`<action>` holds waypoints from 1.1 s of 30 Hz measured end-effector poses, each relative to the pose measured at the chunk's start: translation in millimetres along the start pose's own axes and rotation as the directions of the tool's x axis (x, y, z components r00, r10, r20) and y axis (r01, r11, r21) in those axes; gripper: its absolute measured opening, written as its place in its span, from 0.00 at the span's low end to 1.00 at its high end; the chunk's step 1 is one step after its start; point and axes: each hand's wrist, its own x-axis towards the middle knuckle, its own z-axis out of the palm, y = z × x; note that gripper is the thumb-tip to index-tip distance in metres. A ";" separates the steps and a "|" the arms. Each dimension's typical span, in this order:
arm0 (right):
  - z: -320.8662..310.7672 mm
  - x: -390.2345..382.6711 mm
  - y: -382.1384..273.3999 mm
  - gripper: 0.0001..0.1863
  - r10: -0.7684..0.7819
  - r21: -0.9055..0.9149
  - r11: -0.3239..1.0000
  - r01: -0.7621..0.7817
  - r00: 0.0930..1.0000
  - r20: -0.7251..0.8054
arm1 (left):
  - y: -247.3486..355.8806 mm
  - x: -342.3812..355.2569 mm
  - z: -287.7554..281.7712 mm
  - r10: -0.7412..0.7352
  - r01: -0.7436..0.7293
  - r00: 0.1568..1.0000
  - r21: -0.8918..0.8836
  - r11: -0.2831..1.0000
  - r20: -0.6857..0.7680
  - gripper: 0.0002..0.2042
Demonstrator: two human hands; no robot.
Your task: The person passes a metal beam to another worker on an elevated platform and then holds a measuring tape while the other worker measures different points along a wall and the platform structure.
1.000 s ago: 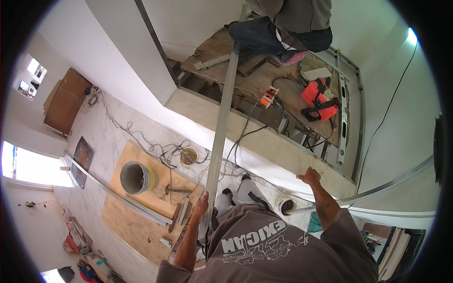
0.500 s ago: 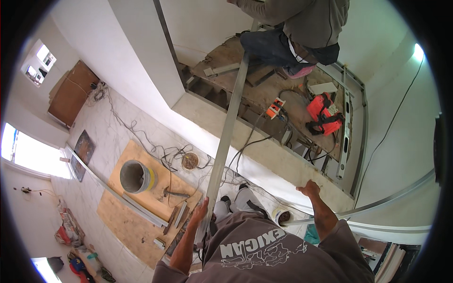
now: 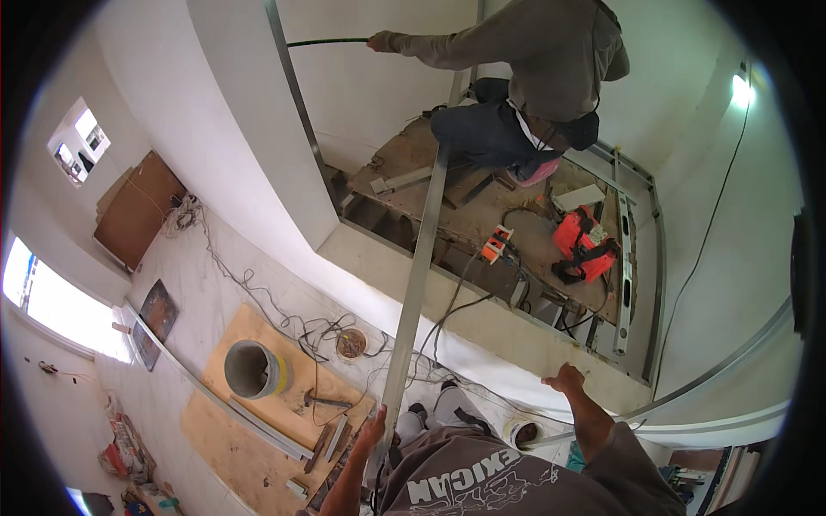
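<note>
A long grey metal tube (image 3: 411, 301) slants from the raised platform (image 3: 413, 193) down to my body. My left hand (image 3: 372, 428) holds it low down, fingers along its left side; part of the grip is hidden. My right hand (image 3: 566, 378) rests on the edge of the pale ledge (image 3: 490, 322), thumb spread from the fingers and nothing in it. On the platform kneels another person (image 3: 551, 95), one arm stretched left, that hand on a thin dark green rod (image 3: 331, 41) near an upright metal post.
A red and black bag (image 3: 585, 245), an orange power box (image 3: 496, 245) and a spirit level (image 3: 625, 275) lie on the platform. Below left, a bucket (image 3: 256, 370) and a hammer (image 3: 327, 401) sit on a wooden board (image 3: 215, 430). Cables (image 3: 318, 331) trail across the floor.
The other person has straightened and stretched an arm left, and the green rod has come into view. My hands keep their places on the tube and ledge; the view has shifted slightly.
</note>
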 end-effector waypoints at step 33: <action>8.8 4.2 6.5 0.46 -0.035 -0.001 0.999 0.035 0.999 -0.032 | 50.1 -47.6 6.1 0.026 -0.026 0.998 -0.004 1.000 0.065 0.35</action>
